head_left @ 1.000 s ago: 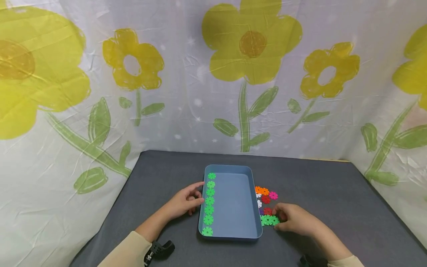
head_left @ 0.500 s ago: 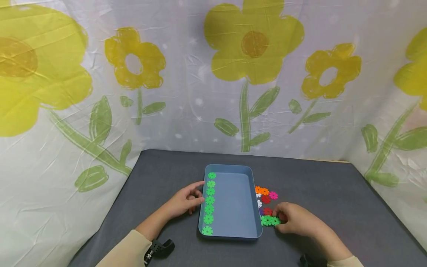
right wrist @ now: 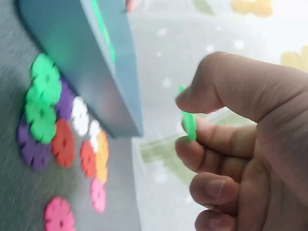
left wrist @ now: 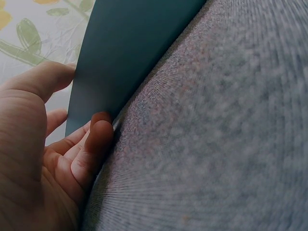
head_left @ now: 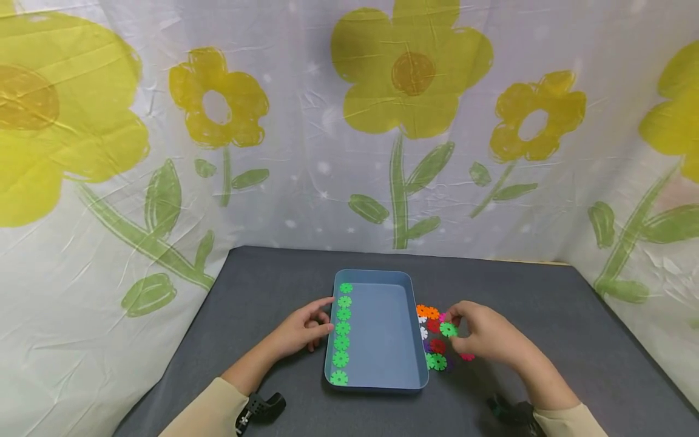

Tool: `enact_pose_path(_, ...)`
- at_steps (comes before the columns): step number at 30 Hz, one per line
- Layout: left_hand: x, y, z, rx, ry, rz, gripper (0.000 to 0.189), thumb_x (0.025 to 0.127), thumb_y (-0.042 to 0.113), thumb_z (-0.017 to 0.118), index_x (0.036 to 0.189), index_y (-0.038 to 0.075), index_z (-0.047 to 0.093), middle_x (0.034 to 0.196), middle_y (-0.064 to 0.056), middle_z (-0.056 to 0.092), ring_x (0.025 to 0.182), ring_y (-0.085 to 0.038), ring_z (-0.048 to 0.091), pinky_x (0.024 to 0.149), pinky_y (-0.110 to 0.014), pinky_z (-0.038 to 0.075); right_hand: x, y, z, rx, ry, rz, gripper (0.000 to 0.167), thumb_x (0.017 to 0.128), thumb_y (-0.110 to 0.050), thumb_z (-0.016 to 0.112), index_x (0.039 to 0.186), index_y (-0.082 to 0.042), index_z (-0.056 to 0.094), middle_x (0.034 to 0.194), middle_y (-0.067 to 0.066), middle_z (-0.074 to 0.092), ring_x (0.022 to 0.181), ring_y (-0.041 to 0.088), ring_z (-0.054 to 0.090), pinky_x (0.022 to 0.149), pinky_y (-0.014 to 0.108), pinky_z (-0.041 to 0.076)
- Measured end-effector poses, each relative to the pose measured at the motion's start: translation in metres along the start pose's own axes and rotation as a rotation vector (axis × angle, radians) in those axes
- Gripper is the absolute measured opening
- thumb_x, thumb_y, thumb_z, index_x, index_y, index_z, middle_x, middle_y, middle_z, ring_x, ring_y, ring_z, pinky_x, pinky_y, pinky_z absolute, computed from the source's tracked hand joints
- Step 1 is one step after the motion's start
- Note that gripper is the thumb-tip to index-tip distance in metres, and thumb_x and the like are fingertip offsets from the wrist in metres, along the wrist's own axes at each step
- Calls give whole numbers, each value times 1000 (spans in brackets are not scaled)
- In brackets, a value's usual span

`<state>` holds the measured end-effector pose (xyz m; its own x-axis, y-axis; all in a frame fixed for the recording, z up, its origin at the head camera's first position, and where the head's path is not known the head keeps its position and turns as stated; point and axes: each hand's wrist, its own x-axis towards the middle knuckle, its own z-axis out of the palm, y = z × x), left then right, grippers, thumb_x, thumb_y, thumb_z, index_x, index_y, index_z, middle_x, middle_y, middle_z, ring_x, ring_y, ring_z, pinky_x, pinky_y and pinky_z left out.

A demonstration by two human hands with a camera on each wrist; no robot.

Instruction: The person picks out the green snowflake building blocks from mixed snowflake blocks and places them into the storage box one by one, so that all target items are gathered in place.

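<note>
My right hand (head_left: 488, 332) pinches a green flower-shaped snowflake disc (head_left: 448, 329) between thumb and fingertips, above the loose discs right of the tray. Edge-on, that green disc (right wrist: 190, 124) shows in the right wrist view. My left hand (head_left: 302, 328) touches the outside of the left wall of a blue-grey tray (head_left: 382, 334); its fingertips and thumb rest against the wall. Inside the tray, along its left side, several green discs (head_left: 342, 328) lie in a column. Beside the tray's right wall, overlapping green discs (right wrist: 42, 115) remain on the cloth.
Red discs (head_left: 437, 346), orange discs (head_left: 432, 313), white discs (right wrist: 80, 115), purple discs (right wrist: 33, 144) and pink discs (right wrist: 59, 215) lie close to the tray's right wall. A dark cloth (head_left: 284, 273) covers the table. A flower-printed curtain (head_left: 306, 152) stands behind.
My right hand has picked a green disc from the front of the pile and lifted it up and away. A pink and a purple disc now show below. My left hand stays put.
</note>
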<state>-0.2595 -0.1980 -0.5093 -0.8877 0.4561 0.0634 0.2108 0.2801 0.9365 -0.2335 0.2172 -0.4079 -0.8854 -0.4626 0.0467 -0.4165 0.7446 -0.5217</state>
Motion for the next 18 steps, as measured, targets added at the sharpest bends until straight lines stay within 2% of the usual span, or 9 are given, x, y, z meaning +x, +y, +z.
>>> enact_pose_path(3,0,0,0,0,0,0,66,102,20,68,159,8,36,108,-12,63,67,-22,58,58,-37,55,3,-8,-1,9,44,-10,31,80,-9,81,108,-9,68,95,-4,61,68,14,50,60,30,46)
enact_pose_path(9,0,0,0,5,2,-4,66,102,20,69,158,8,37,108,-12,63,68,-22,58,58,-37,55,9,-29,0,39,74,-12,29,83,-12,82,108,-13,67,96,-4,59,56,11,43,55,29,42)
enact_pose_path(12,1,0,0,2,2,-6,67,101,20,69,159,8,37,108,-12,63,68,-22,58,58,-37,55,12,-38,1,50,74,-40,28,83,-13,83,107,-14,67,96,-5,60,56,10,43,53,29,42)
enact_pose_path(18,1,-2,0,2,2,1,68,101,20,69,159,8,36,108,-13,63,67,-22,58,58,-38,55,17,-56,9,97,41,-145,26,85,-14,82,107,-15,67,98,-6,62,62,11,50,58,28,48)
